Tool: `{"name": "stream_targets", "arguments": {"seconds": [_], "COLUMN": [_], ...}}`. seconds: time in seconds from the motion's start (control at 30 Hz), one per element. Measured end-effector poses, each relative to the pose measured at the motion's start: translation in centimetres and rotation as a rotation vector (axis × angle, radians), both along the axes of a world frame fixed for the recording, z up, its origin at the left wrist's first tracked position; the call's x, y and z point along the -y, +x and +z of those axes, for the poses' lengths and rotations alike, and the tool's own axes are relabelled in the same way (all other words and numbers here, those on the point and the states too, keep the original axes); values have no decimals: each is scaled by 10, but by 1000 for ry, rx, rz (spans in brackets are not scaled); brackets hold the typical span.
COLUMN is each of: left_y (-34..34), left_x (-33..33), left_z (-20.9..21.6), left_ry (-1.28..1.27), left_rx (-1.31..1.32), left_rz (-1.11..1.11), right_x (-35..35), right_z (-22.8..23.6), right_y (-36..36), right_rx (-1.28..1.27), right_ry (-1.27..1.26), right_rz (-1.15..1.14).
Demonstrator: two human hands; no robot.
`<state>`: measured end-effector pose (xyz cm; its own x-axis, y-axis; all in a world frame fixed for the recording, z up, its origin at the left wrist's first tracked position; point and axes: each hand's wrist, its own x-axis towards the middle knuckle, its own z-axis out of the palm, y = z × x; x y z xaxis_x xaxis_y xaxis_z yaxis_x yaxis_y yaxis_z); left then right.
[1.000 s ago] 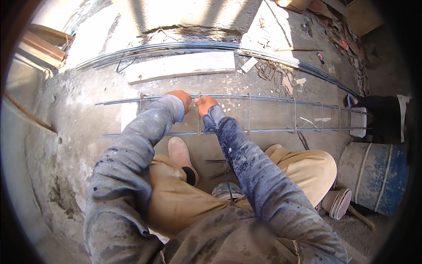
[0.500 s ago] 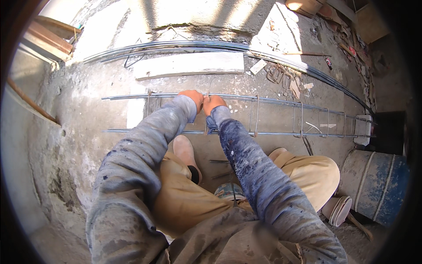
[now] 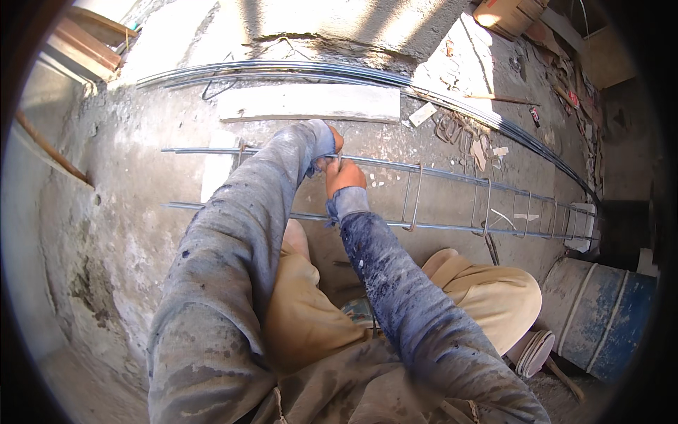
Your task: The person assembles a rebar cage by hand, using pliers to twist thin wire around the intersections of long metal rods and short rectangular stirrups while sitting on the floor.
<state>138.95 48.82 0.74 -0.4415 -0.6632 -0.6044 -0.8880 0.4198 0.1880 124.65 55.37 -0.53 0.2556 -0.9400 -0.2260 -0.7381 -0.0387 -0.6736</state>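
A pale flat board [image 3: 311,104] is lying on the concrete just beyond the hands, with a long bundle of loose steel bars [image 3: 296,69] curving past behind it. Far off to their right a blue-and-white drum [image 3: 600,318] is standing, a stack of round lids [image 3: 533,351] leaning beside it. Rubble and scraps [image 3: 466,134] are littering the ground up to the right.

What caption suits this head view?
Both hands, left hand and right hand, meet at a steel bar cage lying on concrete.
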Motion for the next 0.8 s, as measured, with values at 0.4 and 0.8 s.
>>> {"name": "stream_targets", "arguments": {"seconds": [0.4,0.8], "left_y": [25,-10], "left_x": [-2,-43], "left_z": [-23,8], "left_ry": [-20,-138], "left_rx": [-255,-937], "left_rz": [26,1112], "right_x": [3,13], "right_z": [-10,-4], "right_y": [-1,-8], "right_rx": [66,76], "right_ry": [-25,41], "right_rz": [23,94]}}
